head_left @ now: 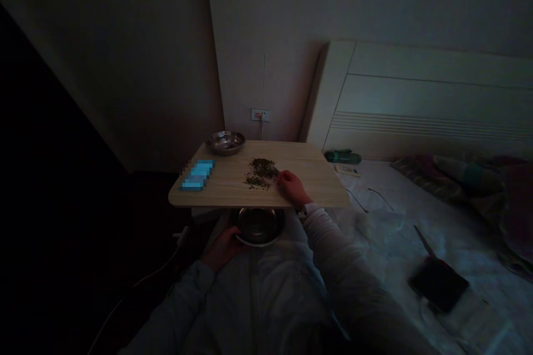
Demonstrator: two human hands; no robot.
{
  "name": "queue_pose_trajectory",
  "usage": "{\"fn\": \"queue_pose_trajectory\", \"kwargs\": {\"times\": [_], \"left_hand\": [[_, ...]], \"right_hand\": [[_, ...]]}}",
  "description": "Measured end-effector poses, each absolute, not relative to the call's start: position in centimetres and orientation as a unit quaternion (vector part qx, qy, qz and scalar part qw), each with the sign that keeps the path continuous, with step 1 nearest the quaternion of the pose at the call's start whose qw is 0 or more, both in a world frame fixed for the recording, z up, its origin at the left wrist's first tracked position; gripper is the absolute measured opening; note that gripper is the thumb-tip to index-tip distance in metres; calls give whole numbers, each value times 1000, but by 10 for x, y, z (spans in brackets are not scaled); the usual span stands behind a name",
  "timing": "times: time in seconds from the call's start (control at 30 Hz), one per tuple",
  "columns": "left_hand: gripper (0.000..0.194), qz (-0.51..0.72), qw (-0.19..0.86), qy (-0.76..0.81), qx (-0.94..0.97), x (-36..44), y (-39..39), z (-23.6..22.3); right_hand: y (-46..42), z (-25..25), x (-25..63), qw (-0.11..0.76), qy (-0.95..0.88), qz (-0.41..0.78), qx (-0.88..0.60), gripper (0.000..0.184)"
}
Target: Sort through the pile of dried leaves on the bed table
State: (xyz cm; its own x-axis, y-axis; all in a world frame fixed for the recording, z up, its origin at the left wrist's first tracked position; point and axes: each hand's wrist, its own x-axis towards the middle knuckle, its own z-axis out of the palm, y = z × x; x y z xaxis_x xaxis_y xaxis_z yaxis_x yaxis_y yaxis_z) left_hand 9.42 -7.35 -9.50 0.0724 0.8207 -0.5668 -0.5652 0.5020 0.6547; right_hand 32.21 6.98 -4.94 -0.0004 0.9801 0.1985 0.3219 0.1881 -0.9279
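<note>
Small dark grains (262, 172), perhaps seeds or beans, lie scattered in the middle of a light wooden tabletop (225, 191). My right hand (292, 187) rests at the right edge of the grains, its fingers curled together; whatever is between them is too small to make out. Below the table's front edge, a metal bowl (259, 227) sits at my lap, partly under the tabletop. My left hand (225, 247) grips the bowl's left rim, with the thumb over the edge. A second shiny metal bowl (226, 144) stands at the table's back left corner.
A blurred-out lit phone-like screen (197, 175) lies on the table's left. On the bed (383, 244) to the right are a green bottle (343, 156), a remote (347, 170), glasses (381, 198) and a dark flat device (439, 283). A wall socket (260, 115) with a plugged cable is behind.
</note>
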Motion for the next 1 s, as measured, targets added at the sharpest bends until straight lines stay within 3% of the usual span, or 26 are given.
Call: {"fn": "queue_pose_trajectory", "kwargs": {"times": [1.0], "left_hand": [[12, 484, 694, 506, 170, 94, -78, -90]], "right_hand": [[55, -40, 321, 443, -616, 358, -544, 8]]}}
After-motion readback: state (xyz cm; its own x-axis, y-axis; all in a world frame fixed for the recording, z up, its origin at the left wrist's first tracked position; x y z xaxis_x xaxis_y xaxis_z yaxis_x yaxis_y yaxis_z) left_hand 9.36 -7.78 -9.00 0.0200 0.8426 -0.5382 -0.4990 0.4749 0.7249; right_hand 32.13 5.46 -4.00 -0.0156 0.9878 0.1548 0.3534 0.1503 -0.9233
